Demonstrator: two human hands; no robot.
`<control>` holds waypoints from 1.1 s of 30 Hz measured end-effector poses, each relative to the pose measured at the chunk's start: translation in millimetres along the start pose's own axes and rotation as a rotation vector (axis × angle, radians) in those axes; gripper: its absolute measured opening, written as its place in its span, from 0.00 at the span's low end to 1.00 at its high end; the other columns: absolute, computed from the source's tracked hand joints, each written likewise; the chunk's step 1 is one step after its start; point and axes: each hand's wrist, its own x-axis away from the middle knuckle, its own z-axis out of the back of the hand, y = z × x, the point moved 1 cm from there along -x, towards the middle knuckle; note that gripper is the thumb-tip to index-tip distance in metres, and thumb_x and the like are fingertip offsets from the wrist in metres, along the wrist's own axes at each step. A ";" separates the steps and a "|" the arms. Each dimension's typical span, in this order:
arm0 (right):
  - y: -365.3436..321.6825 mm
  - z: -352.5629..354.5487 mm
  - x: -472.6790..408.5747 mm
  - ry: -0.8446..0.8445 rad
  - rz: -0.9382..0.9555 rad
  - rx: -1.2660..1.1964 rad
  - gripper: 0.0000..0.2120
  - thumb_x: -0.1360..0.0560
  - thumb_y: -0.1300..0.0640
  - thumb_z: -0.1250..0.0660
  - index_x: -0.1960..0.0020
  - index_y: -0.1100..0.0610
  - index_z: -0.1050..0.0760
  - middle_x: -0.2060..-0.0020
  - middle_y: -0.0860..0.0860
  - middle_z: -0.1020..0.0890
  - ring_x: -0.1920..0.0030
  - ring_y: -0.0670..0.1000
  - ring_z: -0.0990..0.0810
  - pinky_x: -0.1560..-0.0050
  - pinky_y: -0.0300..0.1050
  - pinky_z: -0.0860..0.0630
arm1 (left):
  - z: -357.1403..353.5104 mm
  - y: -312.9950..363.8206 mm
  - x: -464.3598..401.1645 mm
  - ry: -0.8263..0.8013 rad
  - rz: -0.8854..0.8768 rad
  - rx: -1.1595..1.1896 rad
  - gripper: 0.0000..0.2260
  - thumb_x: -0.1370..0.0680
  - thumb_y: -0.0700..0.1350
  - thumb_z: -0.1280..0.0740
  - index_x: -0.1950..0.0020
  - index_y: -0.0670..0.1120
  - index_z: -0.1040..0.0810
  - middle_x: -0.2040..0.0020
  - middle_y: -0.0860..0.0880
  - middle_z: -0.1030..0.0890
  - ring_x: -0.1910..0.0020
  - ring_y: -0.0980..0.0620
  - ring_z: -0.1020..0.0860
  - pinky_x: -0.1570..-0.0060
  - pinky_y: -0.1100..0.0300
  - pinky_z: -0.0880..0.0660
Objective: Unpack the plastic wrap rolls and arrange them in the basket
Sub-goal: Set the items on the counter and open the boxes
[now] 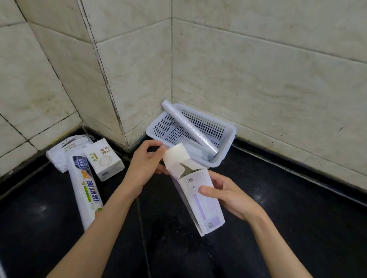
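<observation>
I hold a long white carton (198,197) tilted over the black counter. My right hand (228,196) grips its middle from the right. My left hand (145,162) pinches the carton's opened end flap (175,154) at the top. A pale perforated basket (227,128) stands in the tiled corner behind the carton. One unwrapped roll (187,126) lies slanted in the basket, its far end resting on the rim. A second roll shows partly behind the flap.
At the left lie a long white packaged roll (86,189), a small white box (105,159) and a white pack (65,151) against the wall. Tiled walls close in behind and left. The black counter (291,208) stretches right and toward me.
</observation>
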 end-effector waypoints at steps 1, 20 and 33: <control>-1.3 0.4 -0.1 -0.012 0.005 -0.021 0.23 0.31 0.52 0.31 0.37 0.49 0.27 0.43 0.49 0.19 0.42 0.51 0.20 0.48 0.40 0.23 | -0.8 -1.3 0.9 0.000 0.032 0.009 0.09 0.24 0.49 0.35 0.45 0.51 0.27 0.60 0.51 0.19 0.70 0.60 0.20 0.65 0.63 0.25; 24.7 13.0 2.4 0.246 0.003 0.053 0.26 0.38 0.58 0.23 0.43 0.51 0.29 0.47 0.48 0.19 0.45 0.47 0.20 0.45 0.43 0.23 | -13.9 13.3 39.3 -0.176 -0.713 -0.583 0.04 0.26 0.45 0.35 0.55 0.48 0.21 0.58 0.56 0.25 0.56 0.59 0.28 0.54 0.60 0.29; 14.7 18.8 5.6 0.152 0.002 0.159 0.29 0.34 0.63 0.26 0.36 0.51 0.31 0.38 0.48 0.23 0.36 0.45 0.27 0.32 0.46 0.32 | -18.0 33.8 36.7 -0.546 -0.783 -0.917 0.19 0.24 0.39 0.38 0.34 0.54 0.28 0.36 0.56 0.27 0.41 0.53 0.28 0.45 0.58 0.32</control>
